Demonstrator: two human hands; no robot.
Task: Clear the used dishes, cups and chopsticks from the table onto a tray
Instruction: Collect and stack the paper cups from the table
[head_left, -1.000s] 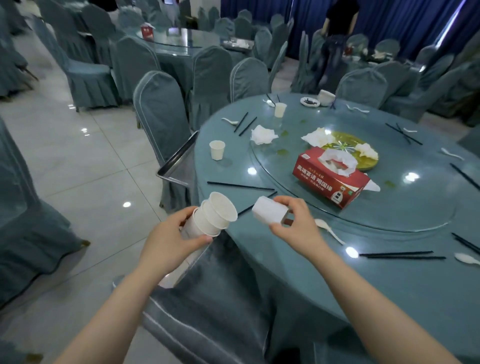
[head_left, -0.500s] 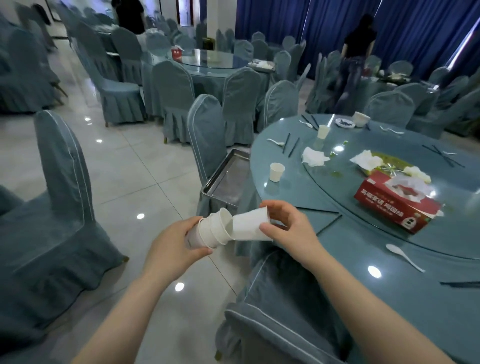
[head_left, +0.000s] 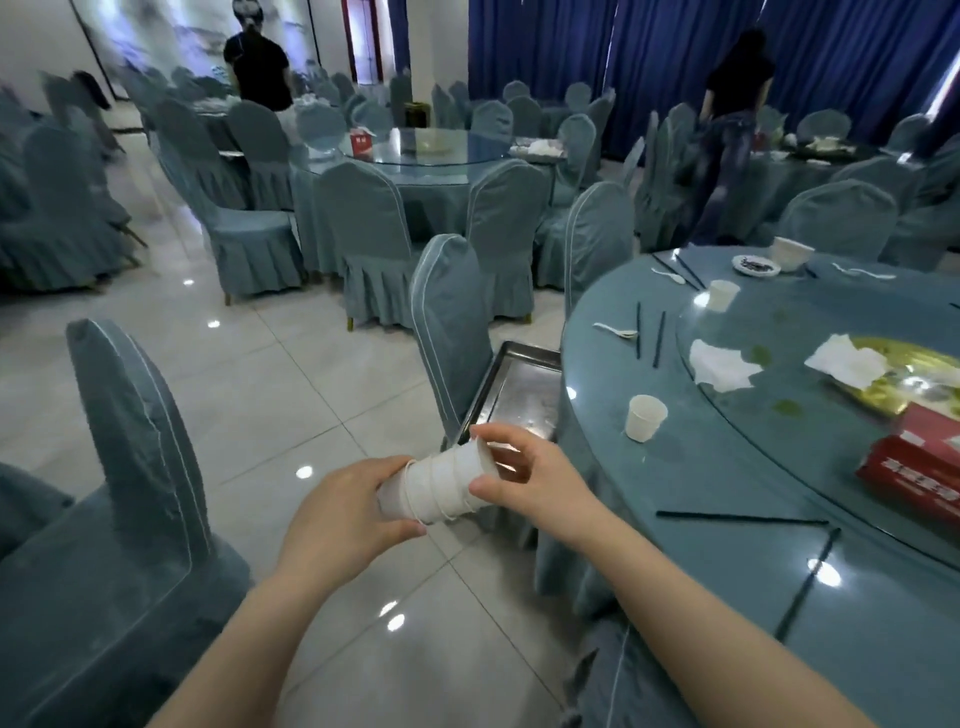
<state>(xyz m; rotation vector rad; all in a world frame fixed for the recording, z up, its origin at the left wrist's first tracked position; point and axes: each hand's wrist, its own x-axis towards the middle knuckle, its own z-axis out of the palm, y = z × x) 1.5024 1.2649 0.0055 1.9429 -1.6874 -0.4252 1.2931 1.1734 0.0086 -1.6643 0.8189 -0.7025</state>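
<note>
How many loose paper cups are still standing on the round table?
2: one paper cup near the table's near-left edge beside the tray, another cup farther back by the chopsticks. The bowl beyond isn't counted; more may sit out of frame.

A banquet hall with a pale glossy tile floor (head_left: 249, 395) that mirrors ceiling lights as small bright spots. Blue-grey covered chairs (head_left: 130, 467) with white piping stand around round tables (head_left: 727, 499) draped in the same cloth, each with a glass turntable. Dark blue curtains (head_left: 623, 62) hang along the far wall, with a strip of daylight at the right edge. At the far left the wall (head_left: 156, 36) carries a pale, blurred mural. Two people in dark tops (head_left: 258, 67) stand at distant tables, backs turned.
</note>
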